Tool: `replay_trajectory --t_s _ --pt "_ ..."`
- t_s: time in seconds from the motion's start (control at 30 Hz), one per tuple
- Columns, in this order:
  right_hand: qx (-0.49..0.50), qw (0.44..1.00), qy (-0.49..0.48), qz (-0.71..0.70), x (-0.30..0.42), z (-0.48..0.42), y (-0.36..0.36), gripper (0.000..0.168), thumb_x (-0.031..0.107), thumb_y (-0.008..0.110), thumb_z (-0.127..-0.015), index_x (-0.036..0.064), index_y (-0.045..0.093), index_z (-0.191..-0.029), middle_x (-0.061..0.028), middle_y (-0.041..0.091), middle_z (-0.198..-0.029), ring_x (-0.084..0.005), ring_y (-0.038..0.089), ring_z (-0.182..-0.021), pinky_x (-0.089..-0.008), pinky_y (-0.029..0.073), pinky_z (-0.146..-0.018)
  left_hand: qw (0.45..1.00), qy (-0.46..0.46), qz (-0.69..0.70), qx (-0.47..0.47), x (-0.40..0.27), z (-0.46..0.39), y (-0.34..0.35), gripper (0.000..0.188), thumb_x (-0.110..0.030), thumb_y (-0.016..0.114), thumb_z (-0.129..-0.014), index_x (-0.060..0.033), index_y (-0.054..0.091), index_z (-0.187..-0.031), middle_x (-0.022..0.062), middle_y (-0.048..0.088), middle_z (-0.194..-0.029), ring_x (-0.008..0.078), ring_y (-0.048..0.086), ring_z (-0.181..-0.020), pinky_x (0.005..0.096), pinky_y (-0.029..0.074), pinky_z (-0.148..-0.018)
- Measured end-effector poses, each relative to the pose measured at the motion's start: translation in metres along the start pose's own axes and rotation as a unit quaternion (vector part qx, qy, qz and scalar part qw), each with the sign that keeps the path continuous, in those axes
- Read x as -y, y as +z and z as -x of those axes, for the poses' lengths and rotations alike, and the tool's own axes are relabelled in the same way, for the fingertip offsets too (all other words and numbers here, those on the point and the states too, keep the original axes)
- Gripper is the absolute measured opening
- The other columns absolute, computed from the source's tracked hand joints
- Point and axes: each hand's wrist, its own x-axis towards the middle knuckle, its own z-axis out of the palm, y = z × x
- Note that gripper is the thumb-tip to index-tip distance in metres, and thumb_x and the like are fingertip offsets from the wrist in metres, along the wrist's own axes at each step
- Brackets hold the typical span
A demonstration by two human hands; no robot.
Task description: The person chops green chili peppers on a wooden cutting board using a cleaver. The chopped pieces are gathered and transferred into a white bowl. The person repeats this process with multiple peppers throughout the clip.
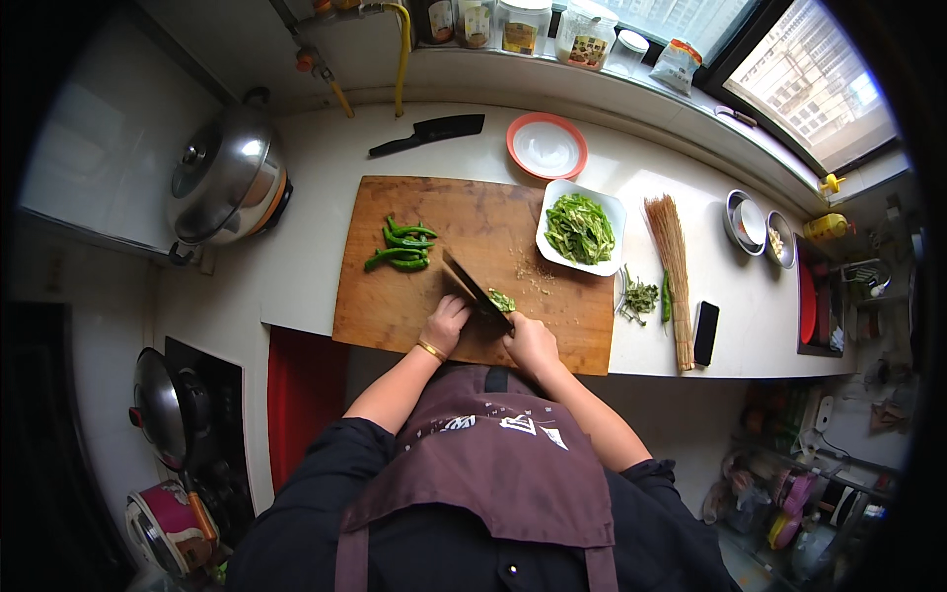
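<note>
My right hand (533, 344) grips a dark-bladed cleaver (473, 287), whose blade slants up and left over a wooden cutting board (385, 311). Left of the blade, my left hand (446, 324) rests on the board with its fingers bent; the blade side and shadow hide whether it holds anything. Sliced green pepper (502, 300) lies just right of the blade. Several whole green chili peppers (403, 246) are grouped on the board's left half. A white square bowl (547, 255) heaped with cut green pepper (581, 229) stands at the board's right edge. Pale seeds (534, 272) are scattered nearby.
Behind the board are a black cleaver (447, 129) and an orange-rimmed plate (547, 148). To the right lie pepper stems (638, 296), one green chili (665, 296), a straw whisk (672, 281) and a smartphone (706, 333). A lidded steel pot (226, 174) stands left.
</note>
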Motion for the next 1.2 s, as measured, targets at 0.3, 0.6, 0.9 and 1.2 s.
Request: replay_trajectory --t_s 0.3,0.6,0.9,1.2 --pt "0.003 1.0 0.03 0.0 -0.009 0.009 -0.008 0.017 0.018 0.059 -0.076 0.008 0.06 -0.09 -0.0187 0.065 -0.082 -0.0382 0.062 -0.083 -0.0464 0.048 -0.072 1.0 -0.03 0.005 0.005 0.002 -0.003 0.002 0.018 -0.003 0.053 -0.074 -0.0046 0.063 -0.088 0.0127 0.059 -0.104 0.0289 0.057 -0.098 0.0347 0.051 -0.079" --pt "0.001 0.999 0.041 -0.007 -0.013 0.02 -0.012 0.018 0.018 0.058 -0.076 0.006 0.059 -0.089 -0.0204 0.065 -0.084 -0.0393 0.061 -0.083 -0.0476 0.048 -0.073 0.997 -0.075 0.006 0.002 -0.004 -0.006 0.003 0.016 -0.002 0.053 -0.074 -0.0056 0.064 -0.085 0.01 0.061 -0.098 0.0278 0.058 -0.096 0.0347 0.051 -0.077" --pt "0.012 0.999 0.017 0.029 -0.004 0.029 -0.019 0.018 0.019 0.058 -0.077 0.006 0.057 -0.089 -0.022 0.065 -0.083 -0.0392 0.062 -0.083 -0.048 0.049 -0.072 0.994 -0.092 0.048 -0.016 -0.004 0.003 0.008 0.019 0.0 0.052 -0.071 -0.0089 0.065 -0.083 0.0057 0.062 -0.093 0.0259 0.058 -0.09 0.0347 0.051 -0.072" --pt "0.015 0.998 -0.02 0.053 -0.005 0.033 -0.015 0.016 0.018 0.057 -0.077 0.006 0.055 -0.086 -0.0216 0.064 -0.08 -0.0391 0.062 -0.08 -0.0488 0.049 -0.07 0.994 -0.082 0.06 -0.044 -0.002 0.006 0.011 0.02 -0.002 0.055 -0.069 -0.0098 0.066 -0.084 0.0073 0.063 -0.091 0.0272 0.059 -0.088 0.0351 0.051 -0.074"
